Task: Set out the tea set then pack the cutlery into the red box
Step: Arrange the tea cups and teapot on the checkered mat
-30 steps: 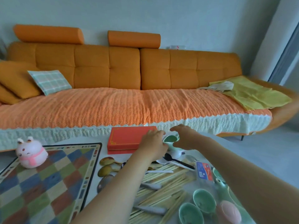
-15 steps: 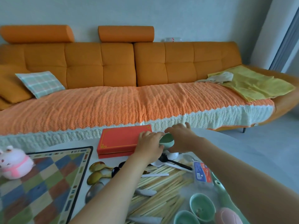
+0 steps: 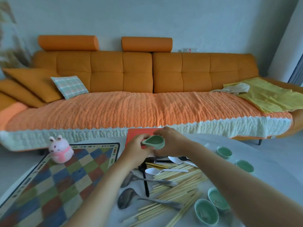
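a green spouted cup [image 3: 153, 141] is held above the counter [image 3: 270, 161] by both hands, in front of the near edge of the red box [image 3: 139, 133]. the left hand [image 3: 137, 149] is curled round the spout side, with its fingers pinching the rim. the right hand [image 3: 170, 141] is curled over the rounded back of the cup, with its fingers bent across the top edge. the cup is tilted slightly, its opening facing up and toward the camera. the red box lies flat and closed at the far side of the counter, partly hidden behind the hands.

below the hands, a loose pile of pale chopsticks [image 3: 177, 182] is spread across the counter. white plastic spoons [image 3: 157, 171], a black spoon [image 3: 145, 181] and metal spoons [image 3: 126, 197] are mixed into it. two green teacups [image 3: 224, 152] [image 3: 244, 166] are stood apart on the right of the counter. two more [image 3: 218, 200] [image 3: 206, 213] are set just beside each other at the near right, close to the right forearm.

a checkered game board [image 3: 57, 185] is laid on the left side of the counter, and a pink bunny toy [image 3: 59, 150] is stood on its far corner. an orange sofa [image 3: 121, 74] is seen beyond the counter, with a plaid cushion [image 3: 69, 86] on its left and a yellow cloth [image 3: 270, 97] on its right.
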Motion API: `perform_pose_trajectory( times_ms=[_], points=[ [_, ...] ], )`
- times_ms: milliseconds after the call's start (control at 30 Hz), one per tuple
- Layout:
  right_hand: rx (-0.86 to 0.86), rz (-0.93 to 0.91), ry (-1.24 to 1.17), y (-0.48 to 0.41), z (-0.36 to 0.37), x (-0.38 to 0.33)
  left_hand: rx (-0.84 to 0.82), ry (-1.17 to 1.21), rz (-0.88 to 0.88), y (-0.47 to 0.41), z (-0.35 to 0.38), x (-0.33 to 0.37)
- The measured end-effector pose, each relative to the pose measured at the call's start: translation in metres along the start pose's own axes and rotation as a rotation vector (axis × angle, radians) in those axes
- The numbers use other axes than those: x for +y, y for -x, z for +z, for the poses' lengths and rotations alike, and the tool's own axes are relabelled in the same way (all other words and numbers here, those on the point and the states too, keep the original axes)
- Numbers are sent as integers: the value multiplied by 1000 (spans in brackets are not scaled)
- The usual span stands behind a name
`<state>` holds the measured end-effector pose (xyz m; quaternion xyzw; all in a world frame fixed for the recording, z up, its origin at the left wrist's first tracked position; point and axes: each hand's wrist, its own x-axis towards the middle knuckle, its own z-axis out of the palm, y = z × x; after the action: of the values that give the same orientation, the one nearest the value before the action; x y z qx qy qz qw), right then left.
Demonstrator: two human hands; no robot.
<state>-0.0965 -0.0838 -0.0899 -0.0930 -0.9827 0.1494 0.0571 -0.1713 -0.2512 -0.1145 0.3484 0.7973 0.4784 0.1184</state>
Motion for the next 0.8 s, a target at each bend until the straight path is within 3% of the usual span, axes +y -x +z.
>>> perform_pose_trajectory(
  times_ms=[333, 600, 800],
  points=[
    [-183, -139, 24, -39, 63, -149, 197, 44, -138, 81, -109, -76],
    [-190, -177, 151, -64, 111, -204, 265, -8, -216, 99, -154, -134],
    [-104, -169, 111, -71, 127, -205, 710, -66, -220, 82, -182, -159]
  ],
)
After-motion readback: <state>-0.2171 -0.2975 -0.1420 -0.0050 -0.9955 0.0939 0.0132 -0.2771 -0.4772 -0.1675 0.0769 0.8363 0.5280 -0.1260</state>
